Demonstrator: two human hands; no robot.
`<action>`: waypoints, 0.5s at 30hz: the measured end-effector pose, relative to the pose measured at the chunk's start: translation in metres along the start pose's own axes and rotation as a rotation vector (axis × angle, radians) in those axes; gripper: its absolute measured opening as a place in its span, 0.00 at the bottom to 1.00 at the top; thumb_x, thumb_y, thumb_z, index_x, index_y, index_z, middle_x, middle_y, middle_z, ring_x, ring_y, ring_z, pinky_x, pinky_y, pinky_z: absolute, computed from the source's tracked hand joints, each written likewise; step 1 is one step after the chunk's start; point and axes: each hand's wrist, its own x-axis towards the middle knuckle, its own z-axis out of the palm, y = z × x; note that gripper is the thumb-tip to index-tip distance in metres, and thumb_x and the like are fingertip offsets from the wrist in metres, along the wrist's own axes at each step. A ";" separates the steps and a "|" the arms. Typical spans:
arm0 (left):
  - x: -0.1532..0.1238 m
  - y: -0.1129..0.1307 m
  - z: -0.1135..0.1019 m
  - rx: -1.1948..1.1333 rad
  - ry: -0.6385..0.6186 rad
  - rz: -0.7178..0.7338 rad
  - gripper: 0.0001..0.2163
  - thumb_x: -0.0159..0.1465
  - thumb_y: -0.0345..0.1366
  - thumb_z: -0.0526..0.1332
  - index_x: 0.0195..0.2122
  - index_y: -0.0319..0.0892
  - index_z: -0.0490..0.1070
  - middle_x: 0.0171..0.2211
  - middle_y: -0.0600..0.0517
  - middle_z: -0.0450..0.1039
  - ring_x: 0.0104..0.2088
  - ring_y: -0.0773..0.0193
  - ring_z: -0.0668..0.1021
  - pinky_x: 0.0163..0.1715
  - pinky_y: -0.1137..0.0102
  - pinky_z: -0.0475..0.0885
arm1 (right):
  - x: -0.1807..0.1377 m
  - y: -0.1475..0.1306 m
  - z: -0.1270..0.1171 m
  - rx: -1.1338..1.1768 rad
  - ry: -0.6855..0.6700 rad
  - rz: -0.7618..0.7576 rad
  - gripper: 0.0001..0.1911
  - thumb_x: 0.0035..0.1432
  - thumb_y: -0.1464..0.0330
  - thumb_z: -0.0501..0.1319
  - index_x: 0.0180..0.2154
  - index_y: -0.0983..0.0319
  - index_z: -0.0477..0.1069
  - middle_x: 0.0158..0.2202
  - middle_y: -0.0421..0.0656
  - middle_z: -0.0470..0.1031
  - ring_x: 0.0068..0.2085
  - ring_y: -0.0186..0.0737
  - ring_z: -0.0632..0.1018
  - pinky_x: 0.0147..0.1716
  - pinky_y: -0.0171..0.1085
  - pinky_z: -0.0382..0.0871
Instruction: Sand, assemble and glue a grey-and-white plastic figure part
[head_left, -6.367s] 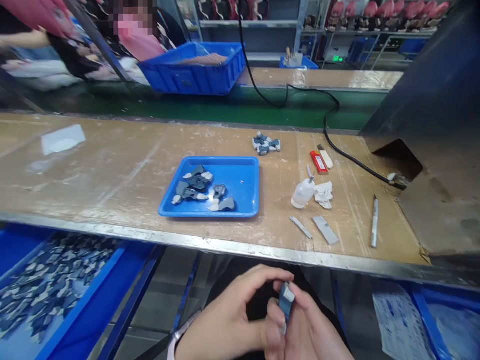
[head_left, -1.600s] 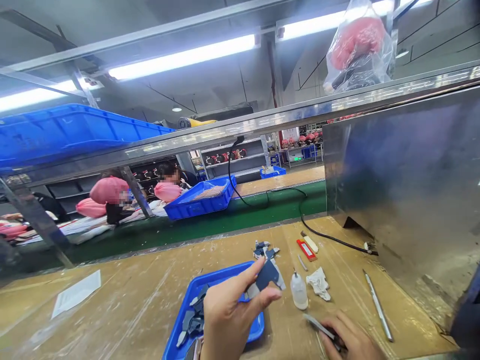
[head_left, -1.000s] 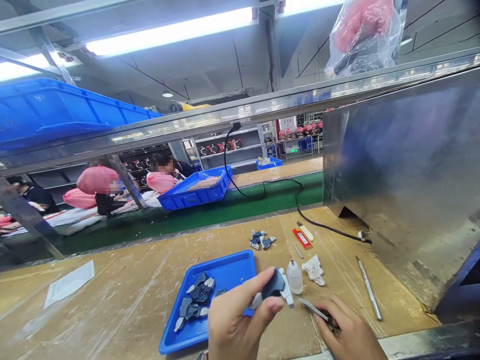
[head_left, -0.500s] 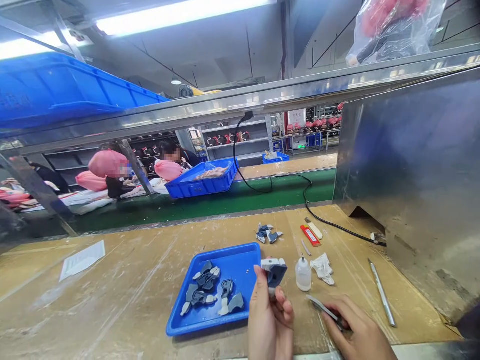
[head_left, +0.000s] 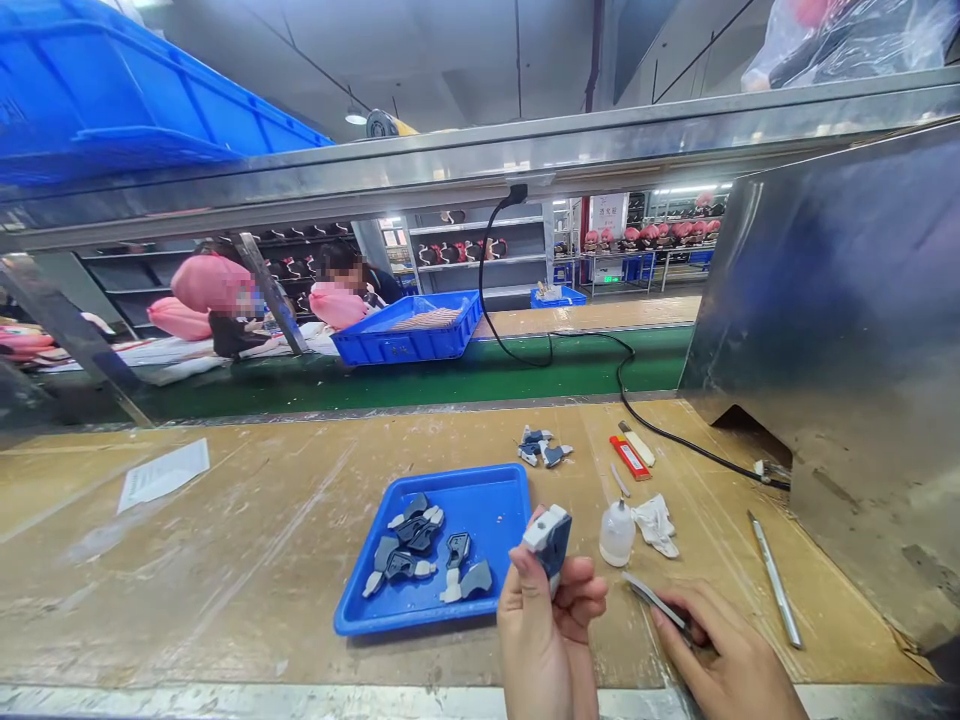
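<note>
My left hand (head_left: 541, 625) is closed around a small dark blue-grey and white plastic part (head_left: 553, 545), raised beside the right edge of a blue tray (head_left: 501, 500). The part's white end faces up and toward me. In my right hand (head_left: 731, 650) is a slim knife (head_left: 654, 600), its flat grey blade pointing up and left, apart from the plastic part. Its handle is mostly hidden by my fingers. Several similar plastic parts (head_left: 416, 535) lie in the tray, and a small group of parts (head_left: 543, 447) rests on the table behind it.
Right of the tray stand a clear squeeze bottle (head_left: 616, 538) and a crumpled white tissue (head_left: 657, 524). A red box (head_left: 630, 458) lies behind them, and a metal pen-like tool (head_left: 774, 580) farther right. A black cable (head_left: 675, 445) runs to a metal panel (head_left: 847, 350).
The plastic part has turned in my left hand, bringing its white end toward me. My right hand holds the knife much as before. The view has shifted slightly.
</note>
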 end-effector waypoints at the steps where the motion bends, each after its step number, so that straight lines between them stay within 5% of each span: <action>1: -0.001 0.000 -0.002 0.016 -0.010 0.037 0.29 0.39 0.56 0.77 0.35 0.40 0.77 0.19 0.52 0.77 0.18 0.64 0.79 0.18 0.78 0.75 | 0.000 0.000 0.000 -0.003 0.000 -0.003 0.08 0.66 0.62 0.59 0.42 0.56 0.74 0.35 0.39 0.79 0.30 0.34 0.80 0.30 0.28 0.75; 5: -0.008 0.004 -0.003 0.099 0.004 0.100 0.33 0.44 0.57 0.76 0.45 0.39 0.78 0.24 0.47 0.80 0.23 0.60 0.82 0.22 0.76 0.77 | 0.000 0.001 0.000 -0.010 0.010 -0.011 0.08 0.66 0.62 0.59 0.43 0.57 0.74 0.34 0.40 0.78 0.28 0.34 0.78 0.29 0.29 0.74; 9: -0.014 0.008 0.001 0.227 0.025 0.153 0.46 0.44 0.58 0.75 0.61 0.38 0.68 0.32 0.41 0.82 0.27 0.59 0.84 0.25 0.76 0.78 | -0.001 0.000 -0.002 -0.028 0.008 0.008 0.09 0.66 0.61 0.58 0.41 0.57 0.75 0.34 0.41 0.78 0.28 0.34 0.78 0.28 0.30 0.74; 15: -0.027 0.010 0.007 0.335 0.066 0.284 0.51 0.50 0.57 0.73 0.68 0.33 0.56 0.22 0.46 0.80 0.24 0.59 0.83 0.26 0.75 0.78 | 0.001 0.001 -0.003 -0.065 0.026 -0.007 0.09 0.66 0.61 0.59 0.41 0.58 0.75 0.32 0.41 0.77 0.27 0.35 0.77 0.27 0.31 0.74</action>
